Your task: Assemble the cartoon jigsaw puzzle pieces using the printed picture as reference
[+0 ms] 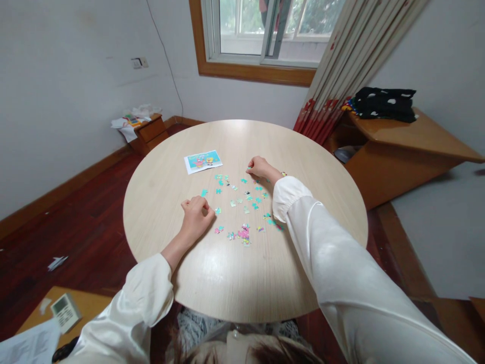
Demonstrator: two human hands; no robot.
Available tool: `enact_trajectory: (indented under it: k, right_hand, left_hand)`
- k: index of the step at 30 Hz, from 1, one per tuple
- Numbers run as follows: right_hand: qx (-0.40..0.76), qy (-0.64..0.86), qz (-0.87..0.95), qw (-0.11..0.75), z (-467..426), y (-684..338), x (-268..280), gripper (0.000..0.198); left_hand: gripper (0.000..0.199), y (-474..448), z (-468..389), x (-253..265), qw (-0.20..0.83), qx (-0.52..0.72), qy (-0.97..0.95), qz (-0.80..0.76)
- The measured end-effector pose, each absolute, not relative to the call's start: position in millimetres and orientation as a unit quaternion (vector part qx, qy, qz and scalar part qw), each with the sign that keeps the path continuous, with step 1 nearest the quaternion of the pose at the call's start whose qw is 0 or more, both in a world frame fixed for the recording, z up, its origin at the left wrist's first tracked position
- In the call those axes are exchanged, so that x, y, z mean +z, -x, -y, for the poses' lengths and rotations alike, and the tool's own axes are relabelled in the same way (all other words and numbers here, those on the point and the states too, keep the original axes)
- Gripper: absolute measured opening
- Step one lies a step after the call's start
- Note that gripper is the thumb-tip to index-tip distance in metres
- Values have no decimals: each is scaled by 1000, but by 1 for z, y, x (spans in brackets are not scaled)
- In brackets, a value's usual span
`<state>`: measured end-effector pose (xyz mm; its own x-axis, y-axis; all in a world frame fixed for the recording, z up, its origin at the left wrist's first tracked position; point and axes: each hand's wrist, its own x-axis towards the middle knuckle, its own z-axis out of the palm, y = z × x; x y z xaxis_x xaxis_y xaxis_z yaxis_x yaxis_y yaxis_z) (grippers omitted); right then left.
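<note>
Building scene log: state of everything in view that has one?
Bare left hand: loosely curled
Bare right hand: pinching one small jigsaw piece
Pink jigsaw cluster: partly assembled
Small turquoise jigsaw pieces: loose, scattered
Rectangular blue printed picture: lying face up
Long cream fabric curtain: gathered aside
White boxy device: display unreadable

I see a sliding window (242, 44) at the far side, a red-hemmed curtain (346, 58) on its right, and black patterned cloth (385, 104) atop the right-hand wooden cabinet (426, 135).
</note>
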<state>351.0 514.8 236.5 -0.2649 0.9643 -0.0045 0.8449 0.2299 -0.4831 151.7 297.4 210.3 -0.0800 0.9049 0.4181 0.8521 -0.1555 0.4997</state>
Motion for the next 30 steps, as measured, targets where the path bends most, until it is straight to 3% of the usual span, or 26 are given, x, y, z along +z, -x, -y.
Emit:
enact_trajectory:
  k: [8, 11, 16, 19, 26, 30]
  right_hand:
    - [257, 546, 772, 201, -458, -381, 255, 13]
    - [411, 495, 728, 235, -409, -401, 256, 9]
    - [555, 463, 670, 169, -318, -418, 243, 6]
    - [536, 489, 674, 140, -291, -417, 239, 7]
    - [365, 519, 771, 52, -292, -414, 250, 17]
    - [294, 501, 810, 80, -321, -414, 258, 18]
  left_hand:
    - [15, -151, -297, 210, 43, 349, -683, -640]
    - [14, -152, -296, 211, 51, 343, -694, -631]
    - [11, -156, -293, 211, 64, 328, -717, -612]
    - [11, -157, -291, 211, 66, 320, -721, -612]
    - [13, -157, -290, 213, 63, 313, -717, -620]
    - [13, -157, -290, 213, 67, 307, -714, -626]
